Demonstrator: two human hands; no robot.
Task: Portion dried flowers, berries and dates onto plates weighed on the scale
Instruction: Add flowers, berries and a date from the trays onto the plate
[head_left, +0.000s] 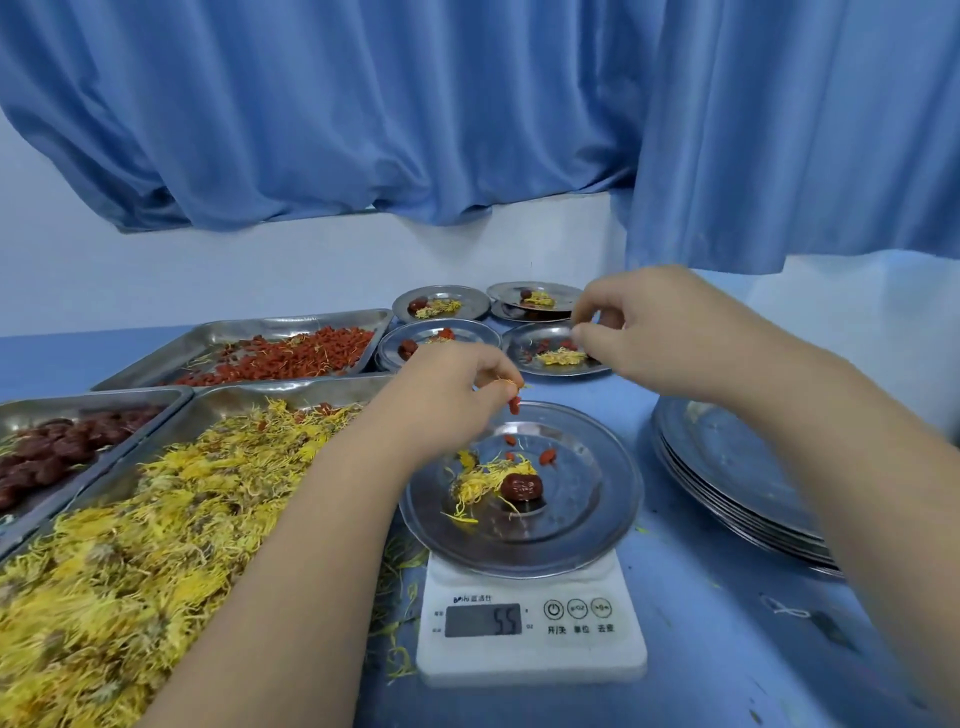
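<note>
While the left hand (447, 395) pinches berries (514, 404) over the plate (597, 519) on the scale (530, 654), the right hand (649, 332) curls, contents unclear; next, probably release berries singly, watching the readout (483, 620)

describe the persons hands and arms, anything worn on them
The left hand and right hand are both bare, with no gloves, rings, watch or bracelet in view. The forearms are uncovered too, and no sleeve shows anywhere up to the edge of the picture.
</note>
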